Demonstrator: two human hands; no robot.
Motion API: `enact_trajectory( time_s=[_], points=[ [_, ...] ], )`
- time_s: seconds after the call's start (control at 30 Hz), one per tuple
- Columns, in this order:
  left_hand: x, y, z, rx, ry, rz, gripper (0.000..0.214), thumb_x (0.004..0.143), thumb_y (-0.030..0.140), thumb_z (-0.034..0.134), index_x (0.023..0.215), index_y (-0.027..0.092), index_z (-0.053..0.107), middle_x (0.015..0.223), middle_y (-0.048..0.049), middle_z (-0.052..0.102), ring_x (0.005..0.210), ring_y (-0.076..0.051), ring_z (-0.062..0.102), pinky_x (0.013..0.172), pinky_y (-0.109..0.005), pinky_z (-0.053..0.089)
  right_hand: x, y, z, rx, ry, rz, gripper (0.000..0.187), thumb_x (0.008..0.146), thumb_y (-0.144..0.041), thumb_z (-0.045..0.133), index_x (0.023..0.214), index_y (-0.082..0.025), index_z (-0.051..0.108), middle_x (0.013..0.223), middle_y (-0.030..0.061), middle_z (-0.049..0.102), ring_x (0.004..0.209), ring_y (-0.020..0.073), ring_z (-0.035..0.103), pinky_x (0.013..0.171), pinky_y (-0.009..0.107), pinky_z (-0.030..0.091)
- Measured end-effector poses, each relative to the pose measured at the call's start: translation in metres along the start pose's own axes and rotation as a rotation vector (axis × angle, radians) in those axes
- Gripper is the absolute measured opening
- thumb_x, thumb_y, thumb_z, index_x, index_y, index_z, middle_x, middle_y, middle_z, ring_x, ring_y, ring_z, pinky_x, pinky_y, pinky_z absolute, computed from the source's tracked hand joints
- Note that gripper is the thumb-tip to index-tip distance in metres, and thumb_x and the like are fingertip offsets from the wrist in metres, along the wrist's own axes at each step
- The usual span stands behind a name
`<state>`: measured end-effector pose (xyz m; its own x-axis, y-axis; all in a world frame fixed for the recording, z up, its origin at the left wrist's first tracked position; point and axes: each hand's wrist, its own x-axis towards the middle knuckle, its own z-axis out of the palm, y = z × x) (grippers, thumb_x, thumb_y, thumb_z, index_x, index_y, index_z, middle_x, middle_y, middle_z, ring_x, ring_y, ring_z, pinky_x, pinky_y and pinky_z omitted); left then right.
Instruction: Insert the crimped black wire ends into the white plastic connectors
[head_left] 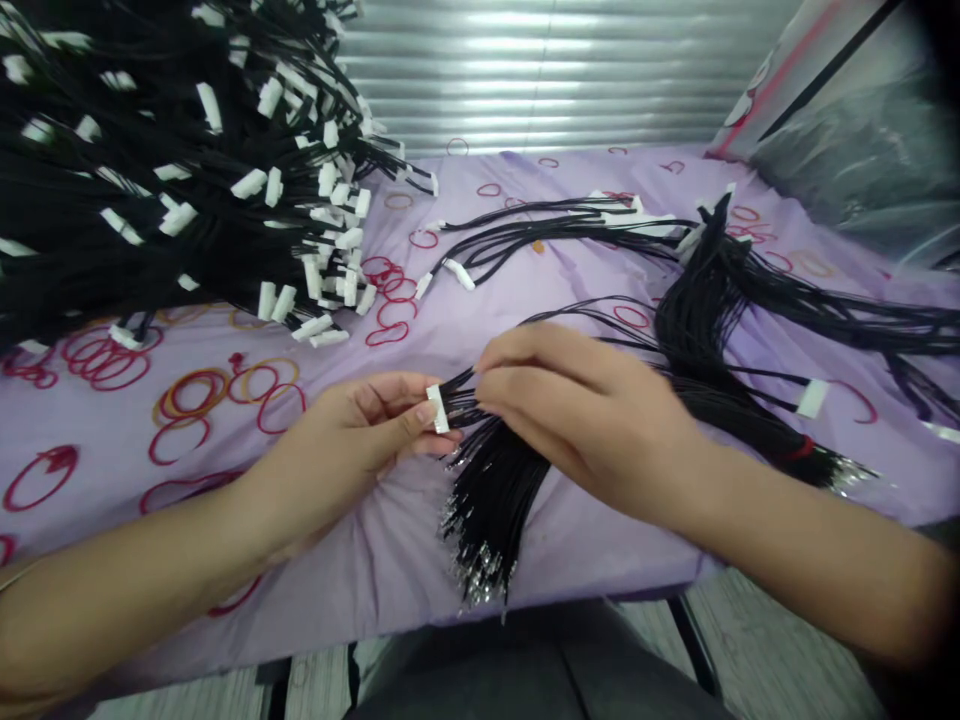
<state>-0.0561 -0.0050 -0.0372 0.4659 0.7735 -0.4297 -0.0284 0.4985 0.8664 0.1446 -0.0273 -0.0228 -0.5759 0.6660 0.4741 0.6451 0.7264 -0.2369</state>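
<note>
Between the thumb and fingers of my left hand [382,420] is a white connector [438,409], with several thin black wires running from its right side. Just to the right, my right hand [585,410] has its fingers pinched together over those wires; the fingertips are partly turned away, so the exact wire in them is hidden. Below both hands a bundle of black wires [499,490] fans out, its bare silvery terminals [480,575] pointing toward the table's front edge.
A big heap of black cables with white connectors [255,185] fills the back left. Red and orange rubber bands [195,395] lie scattered on the purple cloth [360,560]. More black cables [697,300] lie at right, one bundle tied with a red band [801,447]. A corrugated wall [555,75] stands behind.
</note>
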Motion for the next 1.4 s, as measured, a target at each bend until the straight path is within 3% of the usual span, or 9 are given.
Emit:
enact_trajectory(
  time_s=[0.07, 0.2, 0.47, 0.63, 0.9, 1.07, 1.13, 1.27, 1.4],
  points=[
    [0.000, 0.000, 0.000, 0.010, -0.007, 0.009, 0.012, 0.079, 0.023, 0.066, 0.089, 0.018, 0.069, 0.088, 0.0001, 0.069, 0.075, -0.005, 0.063, 0.071, -0.009, 0.053, 0.000, -0.003, -0.002, 0.050, 0.074, 0.051, 0.012, 0.089, -0.016, 0.048, 0.093, -0.016, 0.060, 0.087, 0.0021, 0.062, 0.079, 0.0100, 0.056, 0.068, 0.020, 0.043],
    [0.002, -0.002, -0.002, 0.057, -0.036, 0.030, 0.011, 0.080, 0.023, 0.065, 0.090, 0.019, 0.068, 0.079, 0.0023, 0.068, 0.070, -0.004, 0.062, 0.067, -0.007, 0.052, 0.000, -0.008, 0.002, 0.151, -0.035, 0.132, 0.008, 0.078, -0.010, 0.056, 0.074, -0.014, 0.061, 0.067, -0.0030, 0.056, 0.062, 0.0057, 0.049, 0.058, 0.018, 0.037],
    [0.001, -0.002, -0.004, 0.135, -0.078, 0.058, 0.016, 0.082, 0.021, 0.063, 0.096, 0.023, 0.070, 0.082, 0.0025, 0.072, 0.072, -0.003, 0.065, 0.068, -0.004, 0.052, 0.003, -0.006, 0.017, 0.170, -0.144, 0.243, 0.013, 0.080, -0.015, 0.054, 0.073, -0.012, 0.064, 0.068, 0.0001, 0.059, 0.063, 0.0089, 0.052, 0.059, 0.022, 0.038],
    [0.001, -0.002, -0.002, 0.130, -0.063, 0.042, 0.017, 0.080, 0.018, 0.065, 0.096, 0.023, 0.071, 0.087, 0.0022, 0.073, 0.071, -0.004, 0.066, 0.068, -0.006, 0.054, 0.001, -0.007, 0.020, 0.058, -0.147, 0.132, 0.016, 0.084, -0.016, 0.050, 0.077, -0.011, 0.063, 0.072, 0.0031, 0.062, 0.066, 0.0139, 0.057, 0.061, 0.026, 0.041],
    [0.003, -0.001, 0.001, 0.095, -0.021, 0.050, 0.011, 0.075, 0.018, 0.070, 0.087, 0.019, 0.070, 0.081, 0.0010, 0.072, 0.068, -0.006, 0.068, 0.066, -0.009, 0.056, -0.001, -0.007, 0.026, -0.120, -0.105, -0.032, 0.016, 0.088, -0.014, 0.049, 0.078, -0.014, 0.062, 0.069, 0.0019, 0.057, 0.062, 0.0165, 0.053, 0.058, 0.031, 0.040],
    [0.006, -0.001, 0.000, -0.025, 0.028, 0.093, 0.008, 0.076, 0.018, 0.069, 0.084, 0.018, 0.068, 0.076, 0.0031, 0.068, 0.066, -0.005, 0.065, 0.066, -0.010, 0.056, -0.002, -0.005, 0.013, -0.136, 0.119, -0.074, 0.019, 0.091, -0.016, 0.046, 0.084, -0.012, 0.063, 0.084, 0.0065, 0.062, 0.079, 0.0181, 0.055, 0.070, 0.032, 0.043],
    [0.007, -0.002, 0.000, -0.092, 0.054, 0.099, 0.008, 0.075, 0.017, 0.070, 0.083, 0.017, 0.068, 0.076, 0.0037, 0.067, 0.065, -0.004, 0.064, 0.066, -0.011, 0.057, -0.002, -0.001, 0.009, -0.143, 0.056, -0.083, 0.018, 0.090, -0.016, 0.048, 0.084, -0.012, 0.064, 0.084, 0.0060, 0.062, 0.079, 0.0179, 0.054, 0.070, 0.032, 0.042],
    [0.007, -0.003, -0.003, -0.044, 0.065, 0.080, 0.012, 0.073, 0.019, 0.072, 0.083, 0.018, 0.068, 0.075, 0.0036, 0.067, 0.065, -0.006, 0.065, 0.064, -0.009, 0.056, -0.001, 0.006, 0.012, -0.043, -0.289, 0.006, 0.015, 0.088, -0.018, 0.053, 0.080, -0.016, 0.066, 0.083, 0.0035, 0.058, 0.077, 0.0160, 0.050, 0.071, 0.031, 0.041],
    [0.005, -0.004, -0.003, 0.002, 0.069, 0.067, 0.012, 0.074, 0.021, 0.072, 0.085, 0.018, 0.067, 0.079, 0.0026, 0.068, 0.069, -0.005, 0.065, 0.068, -0.010, 0.056, 0.000, 0.007, 0.016, 0.047, -0.296, 0.044, 0.016, 0.090, -0.017, 0.049, 0.083, -0.015, 0.064, 0.085, 0.0045, 0.055, 0.080, 0.0153, 0.048, 0.072, 0.029, 0.040]
  ],
)
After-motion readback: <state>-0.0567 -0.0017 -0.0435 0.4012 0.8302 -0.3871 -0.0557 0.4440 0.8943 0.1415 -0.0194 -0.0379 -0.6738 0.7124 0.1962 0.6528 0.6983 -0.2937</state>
